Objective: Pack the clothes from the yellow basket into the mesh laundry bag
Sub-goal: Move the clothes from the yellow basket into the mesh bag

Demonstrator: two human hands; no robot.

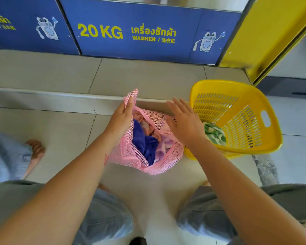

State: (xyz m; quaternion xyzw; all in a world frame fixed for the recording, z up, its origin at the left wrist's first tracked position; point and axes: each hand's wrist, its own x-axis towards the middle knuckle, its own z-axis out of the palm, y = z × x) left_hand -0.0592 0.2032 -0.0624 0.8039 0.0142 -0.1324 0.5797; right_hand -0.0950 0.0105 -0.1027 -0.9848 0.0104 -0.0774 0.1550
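A pink mesh laundry bag point(168, 154) stands on the tiled floor in front of me, its mouth held up. Inside it lie a dark blue cloth point(145, 144), a lilac patterned cloth point(162, 147) and pinkish clothes. My left hand point(121, 119) pinches the bag's far left rim and lifts it. My right hand point(185, 122) hovers flat and open between the bag and the yellow basket point(270, 138), holding nothing. The yellow basket stands to the right, tilted toward me. A green and white striped cloth point(215, 134) lies in its bottom, partly hidden by my right hand.
Blue washer panels point(140, 32) marked 20 KG stand behind a raised tiled step point(60, 93). A yellow frame point(265, 38) rises at the right. My knees in grey shorts fill the bottom. Another person's foot in a sandal point(34, 152) is at the left.
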